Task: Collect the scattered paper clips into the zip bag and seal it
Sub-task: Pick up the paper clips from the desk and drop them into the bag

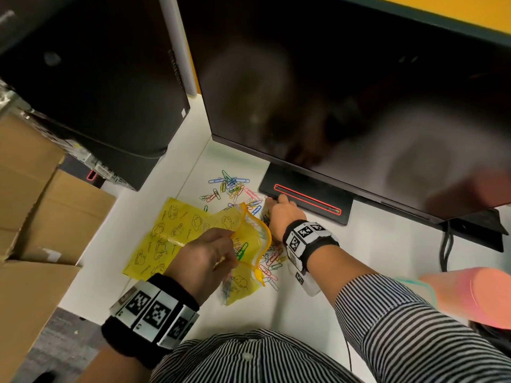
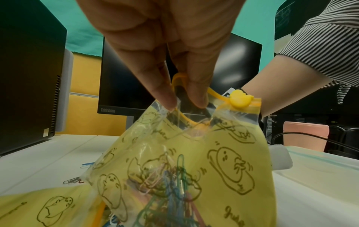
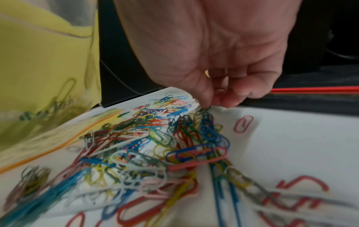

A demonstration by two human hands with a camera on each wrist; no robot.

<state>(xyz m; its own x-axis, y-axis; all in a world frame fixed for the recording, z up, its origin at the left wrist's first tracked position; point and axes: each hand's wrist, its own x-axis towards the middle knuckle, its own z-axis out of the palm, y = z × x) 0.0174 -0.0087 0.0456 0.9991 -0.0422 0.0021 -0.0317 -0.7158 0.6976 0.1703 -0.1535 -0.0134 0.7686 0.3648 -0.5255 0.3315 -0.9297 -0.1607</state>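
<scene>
The zip bag [image 1: 247, 244] is yellow with little black drawings and an orange edge. The paper clips [image 1: 232, 186] are blue, red, pink, green, yellow and white. The sleeve [image 1: 414, 322] has black and white stripes.

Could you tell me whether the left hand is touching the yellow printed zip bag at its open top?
Touching. In the left wrist view, the left hand pinches the clear top edge of the yellow printed zip bag between two fingertips.

Nearest paper clips [image 3: 291, 199] motion-blurred
</scene>
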